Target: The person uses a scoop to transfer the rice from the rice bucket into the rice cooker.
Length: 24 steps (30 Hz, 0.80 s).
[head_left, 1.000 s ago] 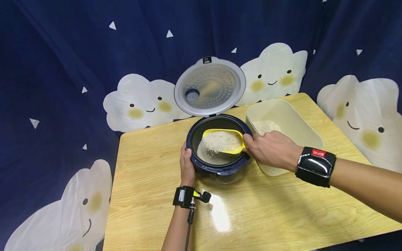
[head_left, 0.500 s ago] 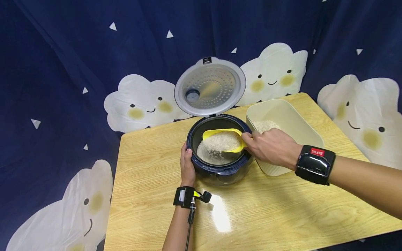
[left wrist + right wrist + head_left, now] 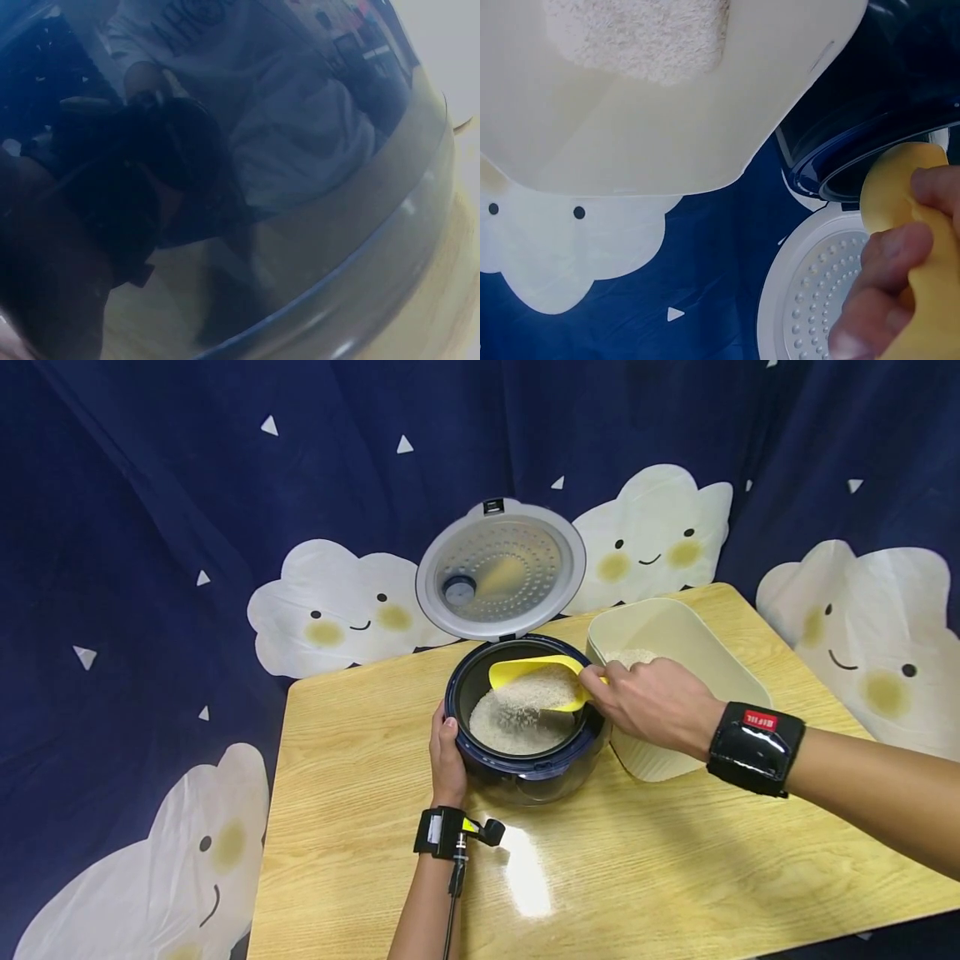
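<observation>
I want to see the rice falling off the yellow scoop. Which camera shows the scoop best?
The head view: the whole yellow scoop shows there, tilted over the rice cooker, rice sliding off. The right wrist view shows only its handle in the right hand. The left wrist view shows only the cooker's shiny wall, no scoop.

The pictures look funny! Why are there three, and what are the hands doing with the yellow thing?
A person wears three small cameras. One sits on the head and looks down at the wooden table. One is strapped to each wrist, so those two pictures look very close and odd.

On the table stands a dark blue rice cooker with its lid open. Beside it is a cream tub with some rice in it.

The right hand holds a yellow scoop, tipped over the cooker, and rice is spilling into the pot. The left hand rests against the cooker's side.

The left wrist picture shows only the cooker's shiny side. The right wrist picture shows fingers round the scoop's handle, with the tub above.
</observation>
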Tool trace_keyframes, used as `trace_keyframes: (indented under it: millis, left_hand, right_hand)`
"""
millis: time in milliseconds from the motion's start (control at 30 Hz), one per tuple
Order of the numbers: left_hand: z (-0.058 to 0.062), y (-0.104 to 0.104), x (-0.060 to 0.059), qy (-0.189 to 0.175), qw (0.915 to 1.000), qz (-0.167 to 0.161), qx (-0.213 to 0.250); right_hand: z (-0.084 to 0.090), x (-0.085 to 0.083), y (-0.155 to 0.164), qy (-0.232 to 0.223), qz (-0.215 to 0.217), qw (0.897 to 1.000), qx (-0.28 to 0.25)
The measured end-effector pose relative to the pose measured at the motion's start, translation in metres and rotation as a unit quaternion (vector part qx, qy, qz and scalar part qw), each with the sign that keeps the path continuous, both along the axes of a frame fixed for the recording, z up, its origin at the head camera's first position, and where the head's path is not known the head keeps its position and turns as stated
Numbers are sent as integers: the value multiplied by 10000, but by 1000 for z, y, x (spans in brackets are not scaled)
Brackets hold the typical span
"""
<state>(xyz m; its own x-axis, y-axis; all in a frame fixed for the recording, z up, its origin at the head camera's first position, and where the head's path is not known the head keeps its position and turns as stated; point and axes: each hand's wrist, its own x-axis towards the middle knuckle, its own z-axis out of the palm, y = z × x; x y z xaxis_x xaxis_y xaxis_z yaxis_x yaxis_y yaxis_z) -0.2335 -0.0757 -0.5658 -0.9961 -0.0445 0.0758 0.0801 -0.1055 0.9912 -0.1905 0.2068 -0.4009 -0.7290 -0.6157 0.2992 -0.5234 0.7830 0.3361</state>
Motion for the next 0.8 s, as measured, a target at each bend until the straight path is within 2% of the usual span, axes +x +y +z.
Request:
trace_keyframes:
  millis: [167, 533, 800]
  left_hand:
    - [0, 0, 1, 1, 10000, -4, 14]
    - [-2, 1, 1, 3, 10000, 0, 17]
    - [-4, 0, 0, 25, 10000, 40, -58]
  right_hand:
    - [0, -3, 3, 184, -8, 9998, 3]
    - [5, -9, 8, 140, -215, 9996, 138]
    - [9, -17, 14, 291, -224, 9993, -33]
